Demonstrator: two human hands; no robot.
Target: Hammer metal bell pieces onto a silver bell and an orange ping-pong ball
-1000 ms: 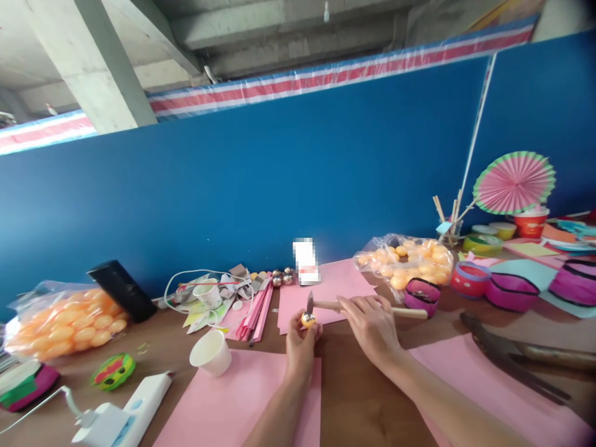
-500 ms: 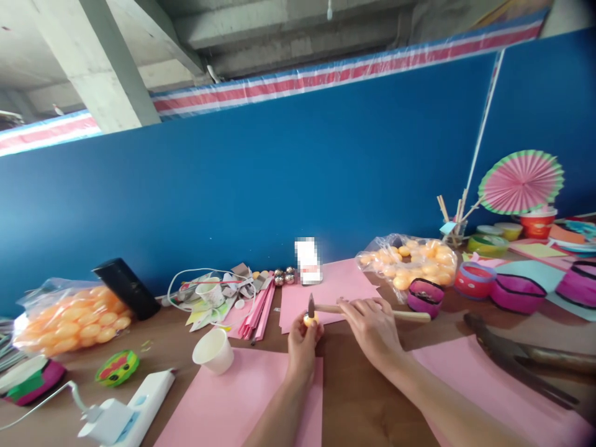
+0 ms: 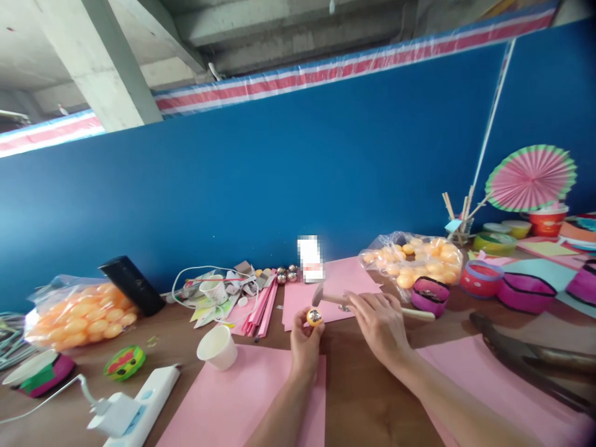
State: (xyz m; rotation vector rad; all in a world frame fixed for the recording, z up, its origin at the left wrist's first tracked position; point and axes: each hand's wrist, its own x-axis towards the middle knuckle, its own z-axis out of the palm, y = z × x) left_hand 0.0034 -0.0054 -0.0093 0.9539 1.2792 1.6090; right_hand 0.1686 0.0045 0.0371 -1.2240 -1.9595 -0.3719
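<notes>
Between the thumb and fingers of my left hand point(image 3: 305, 351) is a small orange ball with a shiny metal ball point(image 3: 315, 315) set in its top. My right hand point(image 3: 380, 323) is wrapped round the wooden handle of a small hammer point(image 3: 335, 298). The hammer's dark head hangs just above the shiny ball, apart from it, and the handle's end sticks out to the right past my hand. Left of my left hand, a white paper cup point(image 3: 217, 347) stands on a pink sheet point(image 3: 242, 397).
Bags of orange balls point(image 3: 79, 316) point(image 3: 421, 261) lie left and right. Shiny balls point(image 3: 287, 274) sit at the back by a blurred phone-like object point(image 3: 310, 257). A power strip point(image 3: 153, 403) is front left; a dark forked wooden piece point(image 3: 521, 360) lies right. A blue wall point(image 3: 233, 186) stands behind.
The hammer head has lifted off the ball in my left hand, so the shiny top now shows. My right hand has shifted slightly. The whole view has moved a little.
</notes>
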